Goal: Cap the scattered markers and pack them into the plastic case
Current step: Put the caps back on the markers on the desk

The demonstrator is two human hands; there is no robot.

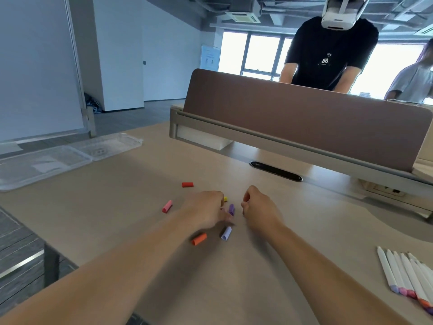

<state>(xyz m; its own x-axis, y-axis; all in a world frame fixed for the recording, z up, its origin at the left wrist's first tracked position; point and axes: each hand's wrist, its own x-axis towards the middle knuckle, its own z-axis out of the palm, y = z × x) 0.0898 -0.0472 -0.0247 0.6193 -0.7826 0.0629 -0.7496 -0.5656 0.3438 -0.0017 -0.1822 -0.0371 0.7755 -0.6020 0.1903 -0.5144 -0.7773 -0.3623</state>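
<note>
Several loose marker caps lie on the beige table [131, 207]: red [187, 184], pink [167, 206], orange [199, 239] and lilac [226, 232]. My left hand [206, 211] hovers over them with curled fingers, its fingertips pinching a purple cap [231, 209]. A yellow cap [225, 199] peeks out behind its knuckles. My right hand [257, 207] is just right of the purple cap, curled into a loose fist with nothing visible in it. Several uncapped white markers [407, 275] lie side by side at the right edge. The clear plastic case [46, 165] lies open at the far left.
A brown desk divider [304, 123] on a grey rail closes off the far side, with a black cable slot [276, 171] in front of it. Two people stand beyond the divider. The table's left edge drops to the floor.
</note>
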